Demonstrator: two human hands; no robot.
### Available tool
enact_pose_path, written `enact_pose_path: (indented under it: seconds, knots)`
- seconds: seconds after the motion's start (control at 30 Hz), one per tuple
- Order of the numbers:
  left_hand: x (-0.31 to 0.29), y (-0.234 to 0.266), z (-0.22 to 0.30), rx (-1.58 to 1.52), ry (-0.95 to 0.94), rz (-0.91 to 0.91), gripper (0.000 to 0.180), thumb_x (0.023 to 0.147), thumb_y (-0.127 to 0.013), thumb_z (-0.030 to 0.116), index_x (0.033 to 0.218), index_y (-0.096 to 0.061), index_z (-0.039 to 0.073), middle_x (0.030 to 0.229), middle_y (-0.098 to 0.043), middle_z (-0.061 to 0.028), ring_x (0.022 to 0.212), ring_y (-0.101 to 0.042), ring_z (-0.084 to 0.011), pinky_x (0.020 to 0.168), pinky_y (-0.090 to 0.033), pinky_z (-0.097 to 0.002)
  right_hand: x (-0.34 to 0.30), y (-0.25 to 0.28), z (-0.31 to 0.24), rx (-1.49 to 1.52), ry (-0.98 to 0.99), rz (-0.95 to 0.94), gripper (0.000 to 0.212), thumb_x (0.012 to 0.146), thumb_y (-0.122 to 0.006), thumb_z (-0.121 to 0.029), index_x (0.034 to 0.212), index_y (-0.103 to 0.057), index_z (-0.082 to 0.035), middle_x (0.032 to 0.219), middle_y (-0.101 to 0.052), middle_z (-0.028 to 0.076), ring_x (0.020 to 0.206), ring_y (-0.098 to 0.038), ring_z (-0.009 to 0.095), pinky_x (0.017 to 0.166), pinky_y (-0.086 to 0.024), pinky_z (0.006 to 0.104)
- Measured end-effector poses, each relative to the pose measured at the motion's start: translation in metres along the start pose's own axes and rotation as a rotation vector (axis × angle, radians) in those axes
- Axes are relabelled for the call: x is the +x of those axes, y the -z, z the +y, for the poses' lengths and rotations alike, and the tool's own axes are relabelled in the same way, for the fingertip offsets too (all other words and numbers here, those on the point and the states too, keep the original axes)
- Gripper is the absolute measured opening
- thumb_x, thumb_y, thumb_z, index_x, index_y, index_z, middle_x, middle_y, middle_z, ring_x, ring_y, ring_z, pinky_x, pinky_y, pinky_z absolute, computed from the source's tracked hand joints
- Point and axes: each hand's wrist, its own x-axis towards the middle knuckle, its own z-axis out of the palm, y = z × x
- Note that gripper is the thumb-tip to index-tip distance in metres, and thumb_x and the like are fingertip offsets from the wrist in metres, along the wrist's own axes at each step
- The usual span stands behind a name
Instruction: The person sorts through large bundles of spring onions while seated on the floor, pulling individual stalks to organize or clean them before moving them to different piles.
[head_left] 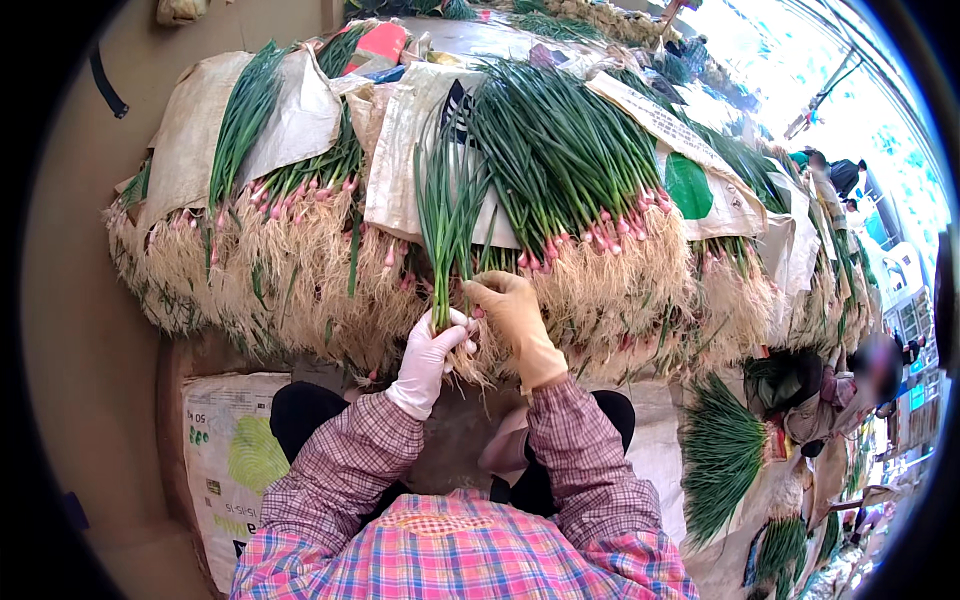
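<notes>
My left hand point(426, 368), in a white glove, is closed round the lower stems of a small bunch of spring onions point(446, 215). Their long green leaves point away from me over a pale sack point(395, 170). My right hand point(514, 318), in a tan glove, is closed in a pinch beside that bunch, at a stem near its base; its fingertips partly hide what they grip. Just beyond lies a thick layer of more spring onions point(570, 150), with pink bulbs and tangled pale roots point(610, 300) hanging toward me.
Other sacks point(190, 130) cover parts of the heap on the left. A fanned pile of spring onions point(720, 455) lies on the floor to my right, near a seated person point(825, 400). A printed sack point(235, 440) lies at my lower left.
</notes>
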Motion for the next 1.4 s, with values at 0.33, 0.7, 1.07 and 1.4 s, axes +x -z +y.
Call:
enact_pose_path:
  seconds: [0.33,0.7,1.07,1.4]
  knots:
    - [-0.003,0.0,-0.012,-0.063,-0.06,0.008,0.017,0.085,-0.059,0.002,0.1,-0.053,0.005,0.081,-0.061,-0.0037,0.058,-0.051,-0.0063,0.051,-0.042,-0.0188,0.019,0.002,0.015,0.004,0.125,0.532,0.013,0.089,-0.057,-0.015,0.084,-0.057,-0.003,0.076,-0.058,0.01,0.066,-0.057,0.02,0.061,-0.047,0.0353]
    - [-0.001,0.01,-0.009,-0.069,-0.019,-0.059,0.016,0.089,-0.057,0.004,0.105,-0.058,0.002,0.092,-0.062,-0.0054,0.069,-0.055,-0.0059,0.057,-0.044,-0.0181,-0.005,0.002,0.017,0.281,-0.199,-0.135,0.019,0.089,-0.059,-0.019,0.087,-0.065,-0.001,0.07,-0.062,0.001,0.052,-0.049,0.006,0.049,-0.039,0.0219]
    - [-0.011,0.005,0.004,-0.071,0.131,-0.036,0.016,0.085,-0.055,-0.001,0.098,-0.049,0.006,0.084,-0.059,-0.0052,0.054,-0.053,-0.0103,0.047,-0.045,-0.021,-0.012,-0.022,0.023,0.477,-0.163,0.207,0.012,0.086,-0.063,-0.015,0.087,-0.065,-0.003,0.073,-0.061,0.0,0.059,-0.051,0.003,0.048,-0.037,0.0166]
    - [0.002,0.006,0.017,-0.278,0.075,-0.101,0.037,0.084,-0.056,-0.001,0.121,-0.052,0.0,0.082,-0.059,-0.003,0.061,-0.056,-0.0107,0.054,-0.048,-0.0216,0.02,0.037,0.014,-1.128,0.423,0.619,0.028,0.085,-0.061,-0.032,0.08,-0.061,-0.004,0.065,-0.061,0.01,0.053,-0.06,0.03,0.048,-0.046,0.0384]
